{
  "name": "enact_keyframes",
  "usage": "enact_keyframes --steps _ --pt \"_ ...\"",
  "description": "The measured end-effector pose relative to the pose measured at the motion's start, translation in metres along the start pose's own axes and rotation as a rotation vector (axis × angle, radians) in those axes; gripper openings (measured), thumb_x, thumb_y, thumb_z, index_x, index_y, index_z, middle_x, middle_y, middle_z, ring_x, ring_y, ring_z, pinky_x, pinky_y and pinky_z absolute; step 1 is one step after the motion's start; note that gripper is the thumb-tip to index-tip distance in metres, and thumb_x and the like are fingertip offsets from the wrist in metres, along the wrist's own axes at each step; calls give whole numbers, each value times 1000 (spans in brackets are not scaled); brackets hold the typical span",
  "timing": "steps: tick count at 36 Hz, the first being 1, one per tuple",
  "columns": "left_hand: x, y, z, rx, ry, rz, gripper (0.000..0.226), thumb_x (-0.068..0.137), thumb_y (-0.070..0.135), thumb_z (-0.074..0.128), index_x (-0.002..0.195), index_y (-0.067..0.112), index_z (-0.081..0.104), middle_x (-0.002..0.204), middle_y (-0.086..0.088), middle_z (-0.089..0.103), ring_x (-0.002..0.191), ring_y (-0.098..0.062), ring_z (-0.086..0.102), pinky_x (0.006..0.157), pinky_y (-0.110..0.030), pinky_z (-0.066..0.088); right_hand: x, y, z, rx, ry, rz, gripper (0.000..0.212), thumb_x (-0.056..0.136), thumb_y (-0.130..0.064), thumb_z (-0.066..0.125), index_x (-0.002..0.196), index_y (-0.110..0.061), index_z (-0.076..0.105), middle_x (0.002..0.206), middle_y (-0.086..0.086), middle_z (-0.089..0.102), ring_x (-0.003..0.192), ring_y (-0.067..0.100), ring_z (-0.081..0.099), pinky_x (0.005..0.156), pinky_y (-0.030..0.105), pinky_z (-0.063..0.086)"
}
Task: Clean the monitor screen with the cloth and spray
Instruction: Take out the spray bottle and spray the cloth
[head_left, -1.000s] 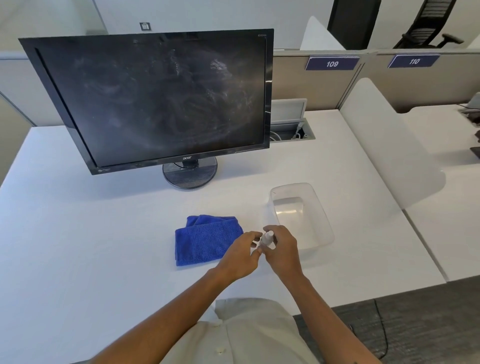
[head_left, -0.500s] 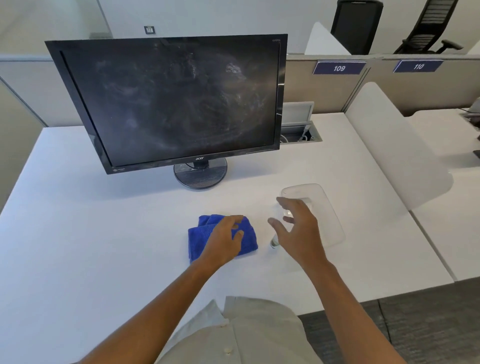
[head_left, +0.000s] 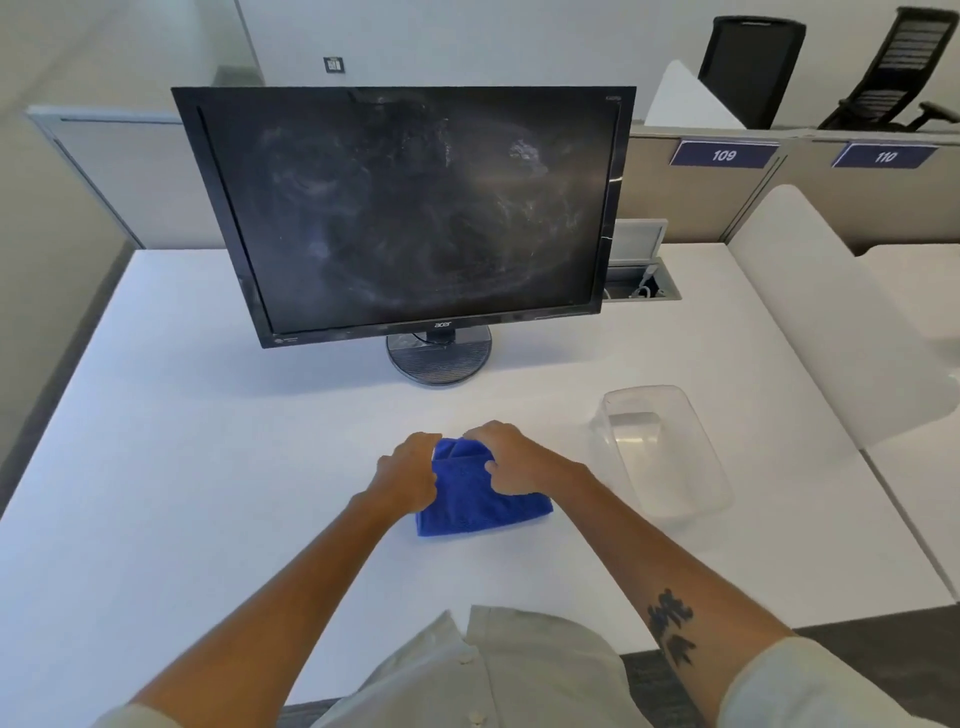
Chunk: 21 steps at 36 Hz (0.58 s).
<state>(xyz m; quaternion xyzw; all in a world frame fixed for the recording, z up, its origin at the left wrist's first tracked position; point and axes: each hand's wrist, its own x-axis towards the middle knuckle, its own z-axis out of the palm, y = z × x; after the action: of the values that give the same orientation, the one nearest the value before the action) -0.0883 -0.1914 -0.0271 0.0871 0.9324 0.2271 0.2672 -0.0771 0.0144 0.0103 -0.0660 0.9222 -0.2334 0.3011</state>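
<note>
A black monitor (head_left: 410, 208) stands at the back of the white desk (head_left: 208, 467), its dark screen covered in pale smears. In front of it lies a folded blue cloth (head_left: 475, 499). My left hand (head_left: 408, 475) grips the cloth's left side. My right hand (head_left: 511, 462) grips its far right part, fingers curled into the fabric. The spray bottle is not visible; my right forearm may hide it.
A clear plastic tub (head_left: 670, 452) sits to the right of the cloth. A white divider panel (head_left: 841, 322) borders the desk on the right. A cable hatch (head_left: 641, 283) is open behind the monitor. Two office chairs (head_left: 748, 67) stand beyond the partition.
Both hands held the small spray bottle, then my right hand let it go beside the tub. Both hands have now closed on the blue cloth.
</note>
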Motion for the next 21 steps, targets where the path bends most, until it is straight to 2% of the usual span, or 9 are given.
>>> enact_keyframes --steps 3,7,12,17,21 --pt "3 1 0 53 -19 44 50 97 5 58 143 25 56 145 2 61 130 -30 61 106 -44 40 11 -5 2 -51 -47 -10 67 99 -3 55 161 -22 38 161 5 38 147 28 40 116 54 44" --pt "9 -1 4 82 -49 90 42 91 7 58 127 28 57 125 6 62 121 -25 62 100 -42 43 21 -8 7 -92 -86 -14 75 98 -3 57 166 -21 30 167 4 33 151 28 36 116 47 42" --pt "15 -6 12 99 -53 128 50 91 11 63 137 25 54 132 6 59 127 -22 57 103 -44 42 29 -7 15 -192 -117 16 90 96 -9 60 171 -19 9 170 8 28 153 34 32 120 54 35" --pt "18 -9 17 137 -21 136 52 91 12 66 139 25 53 136 4 59 131 -25 54 106 -46 36 38 -4 19 -284 -76 -7 86 94 -12 64 167 -17 19 155 8 43 141 34 41 115 52 35" --pt "20 -10 19 190 6 152 53 92 13 64 141 30 53 127 6 63 129 -23 52 110 -47 27 41 -1 20 -334 -95 -16 66 94 -15 62 156 -19 38 143 6 54 133 31 43 110 49 34"
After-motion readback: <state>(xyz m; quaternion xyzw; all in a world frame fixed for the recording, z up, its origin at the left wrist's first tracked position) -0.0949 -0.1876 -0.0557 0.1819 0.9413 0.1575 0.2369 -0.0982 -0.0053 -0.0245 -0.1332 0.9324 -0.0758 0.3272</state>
